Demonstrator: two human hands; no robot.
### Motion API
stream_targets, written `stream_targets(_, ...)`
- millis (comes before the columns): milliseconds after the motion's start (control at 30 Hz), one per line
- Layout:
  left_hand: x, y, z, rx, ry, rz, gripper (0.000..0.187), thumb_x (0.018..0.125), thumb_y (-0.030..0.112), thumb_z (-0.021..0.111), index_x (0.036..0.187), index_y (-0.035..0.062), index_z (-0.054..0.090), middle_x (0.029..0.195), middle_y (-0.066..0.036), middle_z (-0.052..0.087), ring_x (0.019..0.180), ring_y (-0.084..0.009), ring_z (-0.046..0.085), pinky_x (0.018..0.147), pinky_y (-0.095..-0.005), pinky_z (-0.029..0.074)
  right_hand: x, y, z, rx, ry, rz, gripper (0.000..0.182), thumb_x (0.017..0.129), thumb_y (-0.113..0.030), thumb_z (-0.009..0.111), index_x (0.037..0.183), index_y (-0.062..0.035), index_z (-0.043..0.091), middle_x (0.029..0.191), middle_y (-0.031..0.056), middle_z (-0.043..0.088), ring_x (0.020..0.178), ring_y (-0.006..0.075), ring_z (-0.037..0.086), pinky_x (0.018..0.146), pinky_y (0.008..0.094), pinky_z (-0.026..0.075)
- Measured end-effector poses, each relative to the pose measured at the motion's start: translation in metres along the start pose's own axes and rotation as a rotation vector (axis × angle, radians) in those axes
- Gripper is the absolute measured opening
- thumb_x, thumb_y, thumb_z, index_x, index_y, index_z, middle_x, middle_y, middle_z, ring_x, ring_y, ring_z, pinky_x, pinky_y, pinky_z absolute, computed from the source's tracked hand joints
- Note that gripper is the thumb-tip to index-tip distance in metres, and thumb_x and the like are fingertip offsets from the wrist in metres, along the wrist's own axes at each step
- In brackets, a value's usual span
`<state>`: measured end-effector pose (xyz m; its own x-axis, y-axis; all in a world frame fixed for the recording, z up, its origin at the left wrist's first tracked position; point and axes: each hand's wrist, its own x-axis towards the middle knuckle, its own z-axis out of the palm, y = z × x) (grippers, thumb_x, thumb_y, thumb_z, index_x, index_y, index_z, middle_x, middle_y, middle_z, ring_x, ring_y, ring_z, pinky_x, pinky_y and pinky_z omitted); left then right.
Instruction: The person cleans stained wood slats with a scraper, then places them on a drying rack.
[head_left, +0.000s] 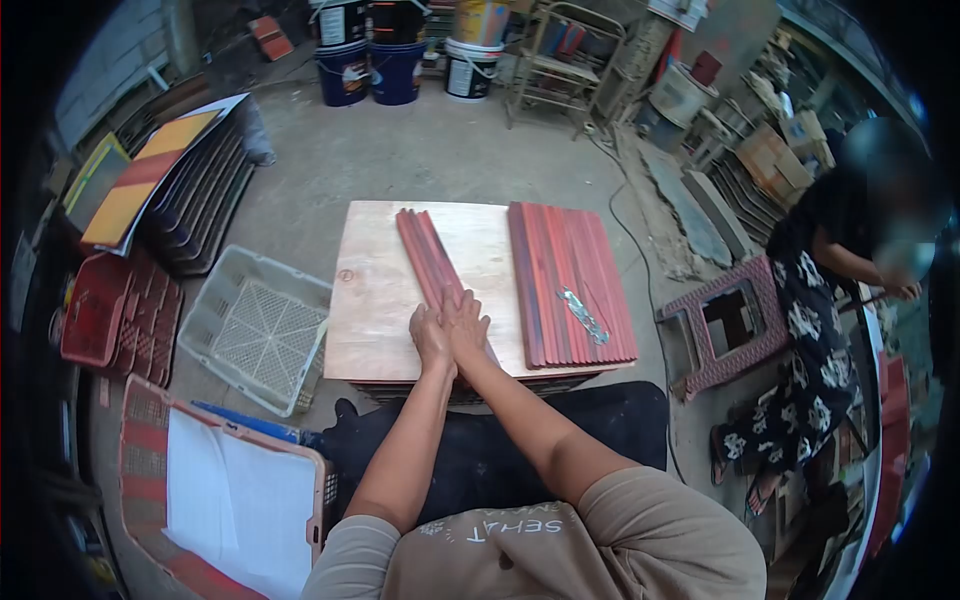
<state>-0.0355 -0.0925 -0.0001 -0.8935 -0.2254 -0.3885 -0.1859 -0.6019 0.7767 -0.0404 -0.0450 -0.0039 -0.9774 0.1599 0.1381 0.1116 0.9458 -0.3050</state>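
A small bundle of reddish-stained wooden strips [428, 250] lies slanted on a plywood board [370, 300]. My left hand [431, 338] presses against the near left part of the bundle with its fingers curled in. Over the top and right side of the same strips is my right hand [466, 325], gripping them close beside the left. The palms and the strip surfaces under them are hidden. To the right, a wide row of similar red strips [560, 260] sits side by side on the board, and a crumpled silvery-green piece [584, 318] rests on it.
Left of the board stand a white plastic crate [213, 345] and a red-striped basket with white sheets [235, 500]. A pink stool [730, 320] is at right, beside a seated person in patterned trousers [815, 350]. Paint buckets [395, 75] and a metal chair [565, 65] stand behind.
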Motion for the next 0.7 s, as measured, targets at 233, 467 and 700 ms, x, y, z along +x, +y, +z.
stream_targets(233, -0.017, 0.048, -0.001, 0.036, 0.029, -0.011, 0.056, 0.075, 0.017, 0.048, 0.124, -0.0076, 0.037, 0.117, -0.017, 0.044, 0.110, -0.0242, 0.042, 0.092, -0.0293, 0.033, 0.018, -0.011, -0.012, 0.128, -0.039, 0.089, 0.072, 0.068, -0.023, 0.065, 0.127, -0.0029, 0.031, 0.108, 0.0218, 0.043, 0.105, 0.0362, 0.042, 0.083, 0.0497, 0.036)
stream_targets(467, 0.020, 0.032, -0.017, 0.090, 0.035, -0.021, 0.056, 0.075, 0.031, 0.046, 0.126, 0.0070, 0.042, 0.128, -0.011, 0.041, 0.120, -0.0247, 0.033, 0.100, -0.0389, 0.019, 0.026, 0.000, -0.036, 0.482, 0.105, 0.079, 0.085, 0.059, -0.021, 0.074, 0.128, 0.0021, 0.030, 0.117, 0.0249, 0.045, 0.108, 0.0360, 0.044, 0.094, 0.0385, 0.035)
stream_targets(700, 0.002, 0.048, -0.007, 0.250, 0.019, 0.253, 0.049, 0.079, 0.018, 0.042, 0.124, -0.0017, 0.040, 0.124, -0.018, 0.043, 0.117, -0.0280, 0.038, 0.096, -0.0356, 0.030, 0.010, -0.013, -0.124, 0.681, 0.451, -0.173, 0.086, 0.063, -0.019, 0.073, 0.131, 0.0040, 0.026, 0.114, 0.0221, 0.042, 0.107, 0.0352, 0.042, 0.093, 0.0392, 0.034)
